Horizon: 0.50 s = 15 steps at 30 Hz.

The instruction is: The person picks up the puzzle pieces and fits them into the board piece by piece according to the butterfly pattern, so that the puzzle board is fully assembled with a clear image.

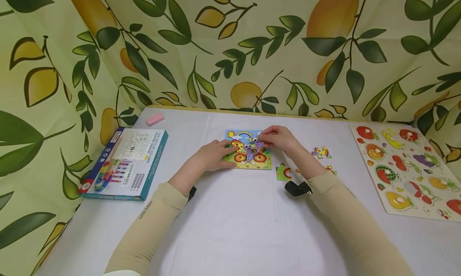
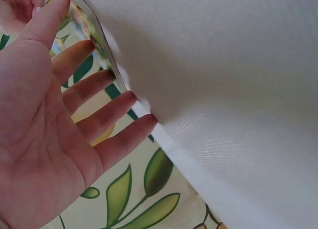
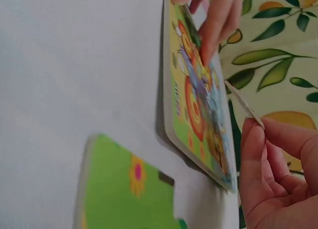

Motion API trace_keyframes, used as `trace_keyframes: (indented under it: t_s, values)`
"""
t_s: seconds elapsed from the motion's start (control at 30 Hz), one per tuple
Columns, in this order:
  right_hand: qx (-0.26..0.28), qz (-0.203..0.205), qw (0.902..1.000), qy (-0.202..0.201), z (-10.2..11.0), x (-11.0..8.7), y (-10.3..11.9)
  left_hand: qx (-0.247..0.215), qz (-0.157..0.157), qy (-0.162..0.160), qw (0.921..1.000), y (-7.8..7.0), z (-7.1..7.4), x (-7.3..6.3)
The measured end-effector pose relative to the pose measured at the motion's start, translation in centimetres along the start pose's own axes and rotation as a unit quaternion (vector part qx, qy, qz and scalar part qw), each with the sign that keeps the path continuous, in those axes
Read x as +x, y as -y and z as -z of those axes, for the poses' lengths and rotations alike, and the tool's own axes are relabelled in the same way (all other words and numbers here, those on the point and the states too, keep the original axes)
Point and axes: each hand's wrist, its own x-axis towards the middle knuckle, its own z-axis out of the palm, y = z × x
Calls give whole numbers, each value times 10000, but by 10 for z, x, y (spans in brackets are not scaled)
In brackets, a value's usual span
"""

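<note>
Item: flat, square picture-puzzle board (image 1: 266, 166), printed with a rainbow sky and an orange-winged butterfly; lies on the white cloth table (image 1: 230, 228), between the two hands.

Item: thin, stiff puzzle piece (image 3: 243, 103) with a purple printed figure; raised and tilted, seen edge-on from the right wrist.

Handling, as judged: hold the piece by its rim, turn it level, match its outline to the neighbouring print, then press evenly with a fingertip; brace the board so it does not slide.

Left hand (image 1: 211, 156): fingers extended and loosely spread, touching the board's left side. Right hand (image 1: 281, 139): thumb and finger pinch the piece above the board's far right part.

Position: board just right of the left hand, and left of and below the right; piece at the right fingertips.

Loose stock: green jigsaw piece with a red-orange arc (image 1: 282, 173), on the near right of the board; yellow-and-purple jigsaw piece (image 1: 321, 152), farther right, beyond the right forearm; others partly hidden by that arm
</note>
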Motion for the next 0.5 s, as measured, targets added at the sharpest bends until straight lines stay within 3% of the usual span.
trace_keyframes:
  t_s: [0.2, 0.5]
  values:
    - [22, -226, 9997, 133, -18, 4, 1, -115, -2, -41, 9999, -2, 1, 0]
    - [-121, -143, 9997, 151, -32, 9, -1, -194, -16, -64, 9998, -2, 2, 0]
